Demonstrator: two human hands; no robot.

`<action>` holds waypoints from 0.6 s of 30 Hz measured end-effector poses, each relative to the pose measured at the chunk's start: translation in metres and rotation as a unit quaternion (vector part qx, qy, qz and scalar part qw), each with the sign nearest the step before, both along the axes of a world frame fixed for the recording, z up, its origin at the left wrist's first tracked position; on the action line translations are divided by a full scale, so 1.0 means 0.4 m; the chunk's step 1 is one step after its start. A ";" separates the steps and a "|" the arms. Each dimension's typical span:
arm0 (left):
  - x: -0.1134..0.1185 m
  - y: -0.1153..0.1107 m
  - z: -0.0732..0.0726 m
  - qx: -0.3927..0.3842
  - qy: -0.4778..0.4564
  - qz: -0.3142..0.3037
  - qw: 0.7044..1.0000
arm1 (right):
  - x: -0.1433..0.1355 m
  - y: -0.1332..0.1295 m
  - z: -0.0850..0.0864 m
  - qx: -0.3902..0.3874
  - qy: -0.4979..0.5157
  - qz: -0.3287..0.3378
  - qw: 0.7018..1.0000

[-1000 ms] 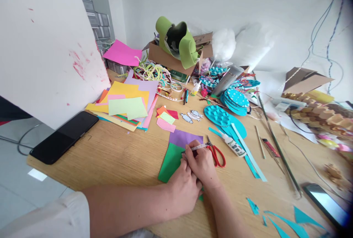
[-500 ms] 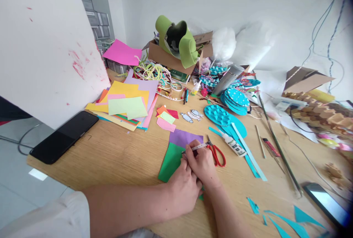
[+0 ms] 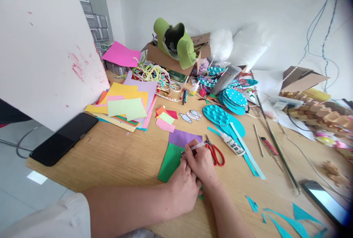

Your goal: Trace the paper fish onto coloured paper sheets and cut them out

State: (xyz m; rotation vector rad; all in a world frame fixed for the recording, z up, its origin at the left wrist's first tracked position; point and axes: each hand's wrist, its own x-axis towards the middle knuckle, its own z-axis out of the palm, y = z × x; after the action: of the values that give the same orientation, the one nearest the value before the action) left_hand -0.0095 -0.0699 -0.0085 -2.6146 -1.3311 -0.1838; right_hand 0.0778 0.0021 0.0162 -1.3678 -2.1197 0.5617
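Note:
My right hand (image 3: 201,165) is closed around a slim white pen-like tool (image 3: 199,145) with dark marks near its end. The tool's tip points at a sheet of green paper (image 3: 168,162). On that sheet lies my left hand (image 3: 182,190), fingers curled and pressed against the paper, partly covered by the right hand. Purple paper (image 3: 184,139) lies just beyond the green one. Red-handled scissors (image 3: 218,156) rest right beside my right hand. A white glue bottle (image 3: 234,146) lies farther right.
Stacked coloured paper (image 3: 127,107) and a black phone (image 3: 63,139) lie to the left. Fish cutouts (image 3: 190,115) and blue ovals (image 3: 216,115) are ahead. A long stick (image 3: 277,144), a second phone (image 3: 325,201) and blue scraps (image 3: 288,221) lie right.
The view has shifted slightly. Both hands stay in place on the green paper, and the white tool has barely moved.

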 end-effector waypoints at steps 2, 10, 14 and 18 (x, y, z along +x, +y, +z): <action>-0.001 0.000 0.003 0.004 0.001 0.000 1.000 | 0.002 -0.002 -0.001 0.004 0.027 -0.012 1.000; -0.044 0.037 0.068 -0.051 -0.052 -0.018 0.997 | 0.031 0.006 0.033 0.034 0.258 -0.147 0.954; -0.087 0.098 0.124 -0.153 -0.082 -0.008 0.985 | 0.060 -0.021 0.069 0.013 0.353 -0.167 0.921; -0.100 0.172 0.168 -0.276 -0.046 0.009 0.960 | 0.077 -0.079 0.058 0.002 0.387 -0.199 0.900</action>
State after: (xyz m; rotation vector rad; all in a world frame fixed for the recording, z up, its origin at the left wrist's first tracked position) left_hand -0.0494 -0.0010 0.0589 -3.0712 -1.6309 0.0855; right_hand 0.1084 -0.0295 0.0394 -1.2383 -1.1680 0.7634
